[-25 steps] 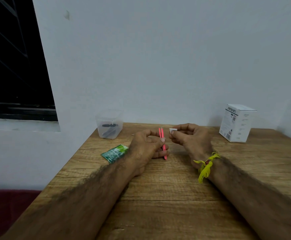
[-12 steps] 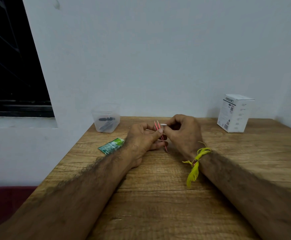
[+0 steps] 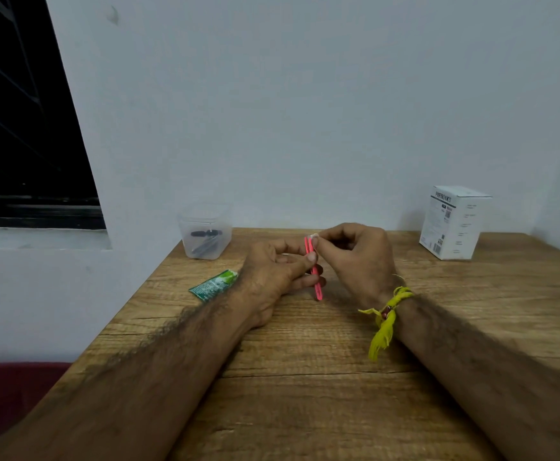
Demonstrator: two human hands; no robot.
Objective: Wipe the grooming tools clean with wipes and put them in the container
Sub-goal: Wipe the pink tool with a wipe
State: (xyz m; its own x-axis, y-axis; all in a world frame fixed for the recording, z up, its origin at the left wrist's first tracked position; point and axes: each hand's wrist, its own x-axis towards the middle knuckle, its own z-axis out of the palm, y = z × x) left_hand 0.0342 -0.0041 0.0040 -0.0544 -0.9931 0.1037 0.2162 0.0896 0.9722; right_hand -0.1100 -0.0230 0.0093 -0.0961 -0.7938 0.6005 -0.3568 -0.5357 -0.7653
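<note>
pink tweezers [image 3: 316, 277] stand nearly upright in the left hand [image 3: 277, 276], pinched between thumb and curled fingers just above the desk [image 3: 305, 377]; the right hand [image 3: 355, 257] pinches what looks like a small white wipe [image 3: 313, 235] against their upper tips. beyond the left hand sits a clear container [image 3: 205, 232] holding dark tools, with a green sachet [image 3: 213, 285] just left of that wrist

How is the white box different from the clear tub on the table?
The white box is opaque and printed; the clear tub is see-through, showing dark tools inside. The box looks closed and the tub has no lid on. The box stands far right, the tub far left. Both sit on the wooden table beside the wall.
</note>
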